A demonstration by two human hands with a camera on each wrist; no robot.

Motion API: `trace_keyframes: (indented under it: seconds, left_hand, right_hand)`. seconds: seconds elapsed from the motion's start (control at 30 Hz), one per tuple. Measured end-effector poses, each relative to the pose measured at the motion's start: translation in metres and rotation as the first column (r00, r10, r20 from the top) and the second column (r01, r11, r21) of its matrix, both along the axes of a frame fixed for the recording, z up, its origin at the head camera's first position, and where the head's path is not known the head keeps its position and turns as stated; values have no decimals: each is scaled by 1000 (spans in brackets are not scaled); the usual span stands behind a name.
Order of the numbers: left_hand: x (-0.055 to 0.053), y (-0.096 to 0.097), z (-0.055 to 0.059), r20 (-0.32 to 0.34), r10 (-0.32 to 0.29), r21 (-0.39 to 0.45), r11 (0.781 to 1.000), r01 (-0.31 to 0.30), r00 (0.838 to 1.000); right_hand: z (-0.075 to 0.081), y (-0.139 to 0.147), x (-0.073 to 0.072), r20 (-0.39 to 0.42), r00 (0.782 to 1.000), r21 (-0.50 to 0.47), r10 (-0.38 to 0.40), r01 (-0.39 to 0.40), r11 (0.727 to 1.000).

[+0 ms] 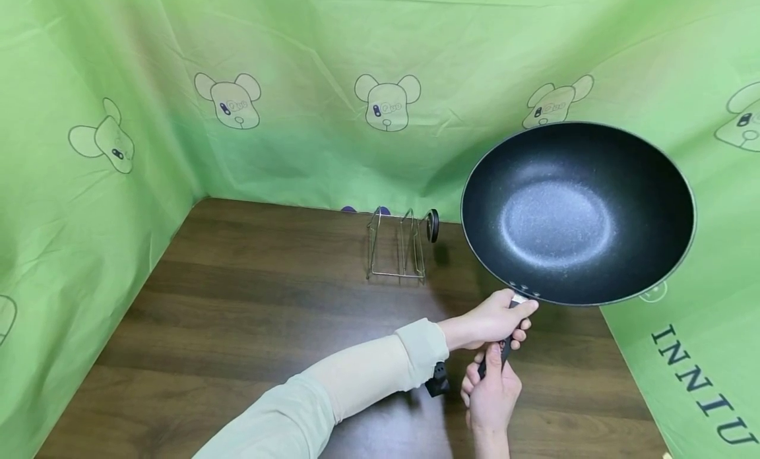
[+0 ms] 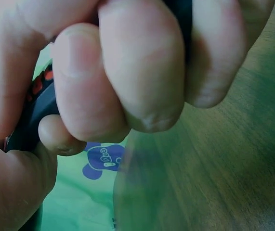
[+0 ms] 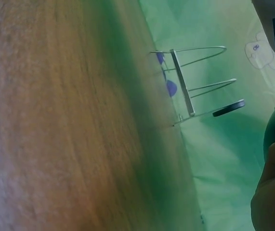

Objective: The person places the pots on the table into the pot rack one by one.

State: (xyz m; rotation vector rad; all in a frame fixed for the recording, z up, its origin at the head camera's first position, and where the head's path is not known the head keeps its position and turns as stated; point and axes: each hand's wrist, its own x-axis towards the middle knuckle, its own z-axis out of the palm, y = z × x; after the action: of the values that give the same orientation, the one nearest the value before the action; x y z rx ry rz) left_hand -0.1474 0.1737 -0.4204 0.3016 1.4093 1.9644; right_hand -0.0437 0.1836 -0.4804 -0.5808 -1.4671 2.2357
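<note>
A black wok (image 1: 564, 225) is held up over the right part of the table, its dark inside facing the head camera. My left hand (image 1: 493, 320) grips the black handle (image 1: 506, 347) close to the wok's rim, thumb along the top. Lower down, my right hand (image 1: 494, 396) holds the same handle near its end, with the thumb lying on it. Curled fingers (image 2: 142, 72) fill the left wrist view, with the handle's red marking showing behind them. Only part of a hand (image 3: 274, 187) shows at the right edge of the right wrist view.
A wire rack (image 1: 396, 274) with a black round piece (image 1: 433, 226) at its right side stands at the back of the wooden table (image 1: 249, 314). Green cloth (image 1: 309, 155) with bear drawings hangs behind the table and along both sides.
</note>
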Motion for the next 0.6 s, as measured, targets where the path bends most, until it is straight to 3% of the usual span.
trace_keyframes:
  seconds: [0.6]
  left_hand:
    - [-2,-6,-2,3,-4,47,999,4,1000]
  right_hand:
    - [-1,-5,-1,-2,1000,32,-11,12,999]
